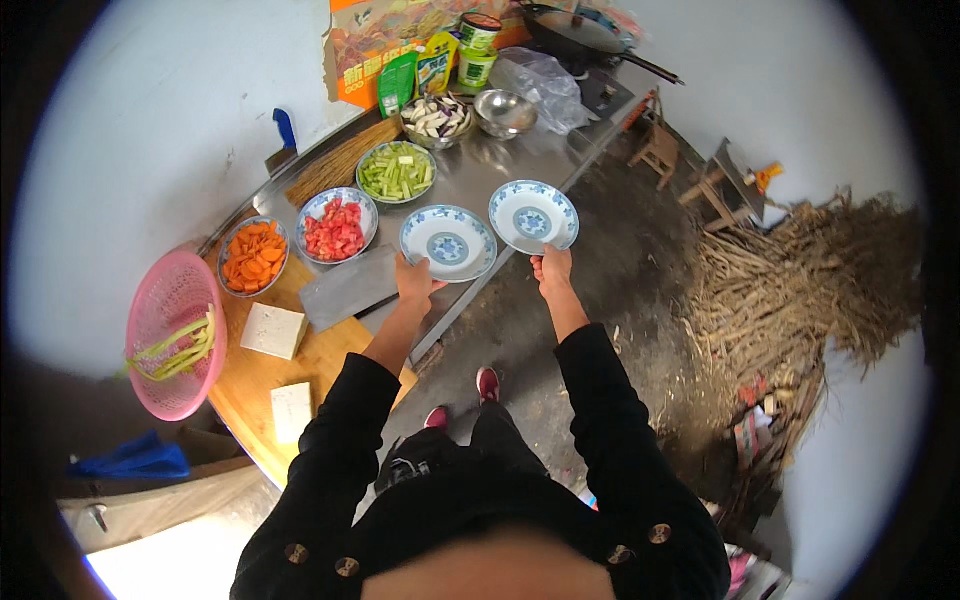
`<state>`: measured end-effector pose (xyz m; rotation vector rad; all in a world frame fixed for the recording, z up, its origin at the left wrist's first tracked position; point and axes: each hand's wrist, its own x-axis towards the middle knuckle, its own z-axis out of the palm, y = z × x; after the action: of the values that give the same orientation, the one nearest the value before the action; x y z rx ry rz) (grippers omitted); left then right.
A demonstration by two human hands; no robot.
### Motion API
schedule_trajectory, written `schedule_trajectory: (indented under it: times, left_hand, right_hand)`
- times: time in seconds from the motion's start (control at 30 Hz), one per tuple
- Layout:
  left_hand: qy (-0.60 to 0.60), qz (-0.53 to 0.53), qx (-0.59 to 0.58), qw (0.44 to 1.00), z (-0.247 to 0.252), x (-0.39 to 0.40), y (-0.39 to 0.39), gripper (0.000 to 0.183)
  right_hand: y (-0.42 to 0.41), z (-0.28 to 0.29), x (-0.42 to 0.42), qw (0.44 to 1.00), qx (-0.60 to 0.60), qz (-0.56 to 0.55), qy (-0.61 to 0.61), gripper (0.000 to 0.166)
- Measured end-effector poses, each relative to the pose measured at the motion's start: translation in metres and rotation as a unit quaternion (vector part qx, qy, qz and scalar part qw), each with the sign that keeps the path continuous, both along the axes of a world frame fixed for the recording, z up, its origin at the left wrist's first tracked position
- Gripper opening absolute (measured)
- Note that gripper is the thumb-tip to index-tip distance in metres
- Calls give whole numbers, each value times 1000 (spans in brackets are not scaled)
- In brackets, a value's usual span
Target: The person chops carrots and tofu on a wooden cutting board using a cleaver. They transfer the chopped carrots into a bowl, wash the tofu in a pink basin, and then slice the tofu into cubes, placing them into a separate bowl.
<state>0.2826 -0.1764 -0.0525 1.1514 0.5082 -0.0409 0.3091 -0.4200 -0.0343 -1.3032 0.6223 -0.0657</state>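
My left hand (415, 280) grips the near rim of a white plate with a blue floral border (450, 244), held over the edge of the metal counter. A matching plate (534, 217) is in my right hand (553, 268), held by its near rim above the floor beside the counter. Both plates bear no food. Left of my left hand lies a wide steel cleaver blade (349, 289); its handle is not clearly visible. Beyond it sit plates of cut tomato (336, 229), sliced carrot (253, 257) and chopped green vegetable (396, 172).
White tofu blocks (274, 331) rest on a wooden board (337, 360), near a pink basket (176, 337) holding green stalks. Farther back are a bowl of cut eggplant (436, 120), a steel bowl (505, 114) and a wok (576, 34). Firewood (795, 277) is piled at right.
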Motion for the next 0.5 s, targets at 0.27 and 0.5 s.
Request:
schedule_trajectory:
  times: [0.27, 0.5]
  left_hand:
    - [54, 51, 102, 992, -22, 63, -46, 31]
    - [81, 79, 104, 988, -8, 94, -78, 33]
  right_hand:
    - [-38, -50, 127, 998, 22, 59, 28, 17]
    - [-63, -57, 186, 991, 2, 125, 51, 19]
